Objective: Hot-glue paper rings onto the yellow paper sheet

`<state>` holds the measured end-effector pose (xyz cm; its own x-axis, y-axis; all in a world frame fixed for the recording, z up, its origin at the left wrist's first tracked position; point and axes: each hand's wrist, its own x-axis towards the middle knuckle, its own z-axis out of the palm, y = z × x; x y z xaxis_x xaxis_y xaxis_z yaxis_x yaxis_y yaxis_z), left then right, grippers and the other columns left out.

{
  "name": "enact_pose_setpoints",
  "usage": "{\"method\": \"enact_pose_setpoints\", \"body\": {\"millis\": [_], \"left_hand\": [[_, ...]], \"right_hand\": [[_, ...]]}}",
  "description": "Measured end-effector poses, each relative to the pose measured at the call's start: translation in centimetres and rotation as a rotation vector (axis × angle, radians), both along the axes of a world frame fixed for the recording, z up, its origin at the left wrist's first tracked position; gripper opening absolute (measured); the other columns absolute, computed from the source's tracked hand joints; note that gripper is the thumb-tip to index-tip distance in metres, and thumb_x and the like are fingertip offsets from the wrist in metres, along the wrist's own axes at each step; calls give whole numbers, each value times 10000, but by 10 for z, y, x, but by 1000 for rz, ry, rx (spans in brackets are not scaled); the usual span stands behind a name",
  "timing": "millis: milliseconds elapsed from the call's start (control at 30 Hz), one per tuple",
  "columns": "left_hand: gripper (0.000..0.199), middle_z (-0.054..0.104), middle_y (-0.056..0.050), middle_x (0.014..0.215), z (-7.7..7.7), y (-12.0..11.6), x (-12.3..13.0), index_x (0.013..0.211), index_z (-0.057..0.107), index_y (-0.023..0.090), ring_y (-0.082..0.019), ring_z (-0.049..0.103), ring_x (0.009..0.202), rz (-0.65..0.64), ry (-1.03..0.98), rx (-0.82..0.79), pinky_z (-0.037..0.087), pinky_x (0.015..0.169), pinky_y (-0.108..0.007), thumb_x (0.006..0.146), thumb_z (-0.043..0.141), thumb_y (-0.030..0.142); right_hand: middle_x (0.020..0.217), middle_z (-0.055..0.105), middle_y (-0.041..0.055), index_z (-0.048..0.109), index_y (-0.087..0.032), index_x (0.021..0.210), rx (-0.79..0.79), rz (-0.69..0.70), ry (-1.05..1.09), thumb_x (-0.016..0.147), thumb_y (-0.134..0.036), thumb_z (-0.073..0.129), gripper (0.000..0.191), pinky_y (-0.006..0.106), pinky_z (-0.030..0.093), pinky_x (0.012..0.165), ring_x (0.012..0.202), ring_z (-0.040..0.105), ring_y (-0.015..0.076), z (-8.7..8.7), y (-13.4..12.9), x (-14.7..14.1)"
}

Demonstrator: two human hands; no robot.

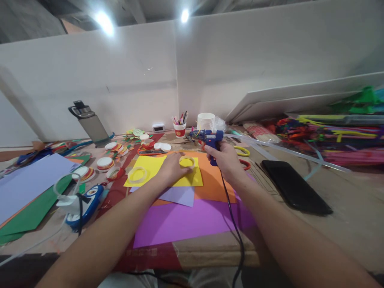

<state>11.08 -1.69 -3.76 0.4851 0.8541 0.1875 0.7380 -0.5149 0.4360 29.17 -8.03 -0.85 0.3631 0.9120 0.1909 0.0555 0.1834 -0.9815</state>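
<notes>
My right hand [223, 156] is wrapped round the handle of a blue glue gun [213, 138], which points left with a clear glue stick [288, 152] sticking out behind it. My left hand [174, 168] rests on a yellow sheet [156, 163], its fingers beside a pale ring [193, 161]; whether they grip it is unclear. A second pale ring [137, 175] lies on the left part of the yellow sheet. Orange [210, 186], lilac [180, 196] and purple sheets [186, 224] are layered underneath.
A grey bottle [93, 126], pen cup [180, 130] and stacked paper cups [205, 121] stand at the back. On the left are a blue power strip [87, 212] and paper discs [105, 163]. A black phone [295, 187] lies right. The gun's cord [232, 216] hangs over the front edge.
</notes>
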Motion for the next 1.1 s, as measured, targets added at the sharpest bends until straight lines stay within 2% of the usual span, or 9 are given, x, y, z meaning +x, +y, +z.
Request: {"method": "enact_pose_setpoints", "body": {"millis": [133,233,433,667,867,1100], "left_hand": [[588,633,-151,1268,0,-7,-1,1212,606,150,-298,571,1199,4,-70,12,444,1026,-412,754,704,506],[530,646,-127,1255,-5,-10,-1,1218,605,172,-275,595,1163,31,-103,-8,459,1005,-391,792,679,477],[491,675,-103,1171,-15,-10,2,1177,632,186,-278,618,1073,82,-72,6,482,941,-397,794,662,492],[559,661,-107,1212,-17,-10,1,1224,608,190,-292,594,1127,76,-82,-6,463,965,-405,771,681,509],[715,587,-120,1337,-18,-12,0,1338,518,166,-275,570,1172,77,-224,-54,466,986,-390,757,685,548],[533,613,-63,1309,-15,-12,-1,1257,560,231,-239,590,1140,42,-306,-73,474,982,-382,780,701,424]], "right_hand": [[572,549,-32,596,-200,853,-11,6,-11,667,-388,663,273,240,328,447,506,475,122,-2,1,1],[576,555,-29,602,-200,852,-20,5,-30,669,-393,667,273,247,345,466,516,483,125,-4,2,2],[573,552,-31,613,-191,836,-47,1,-38,668,-409,669,281,245,346,466,510,478,120,-9,4,1],[618,574,-20,612,-189,868,-48,9,-71,678,-415,672,302,249,349,460,515,477,121,-11,4,3],[627,575,-30,565,-209,885,-29,-7,-133,683,-373,669,280,249,371,453,504,485,121,-8,6,9],[632,623,0,614,-208,867,-70,-20,-352,708,-305,655,191,282,426,498,526,559,160,-12,8,16]]}}
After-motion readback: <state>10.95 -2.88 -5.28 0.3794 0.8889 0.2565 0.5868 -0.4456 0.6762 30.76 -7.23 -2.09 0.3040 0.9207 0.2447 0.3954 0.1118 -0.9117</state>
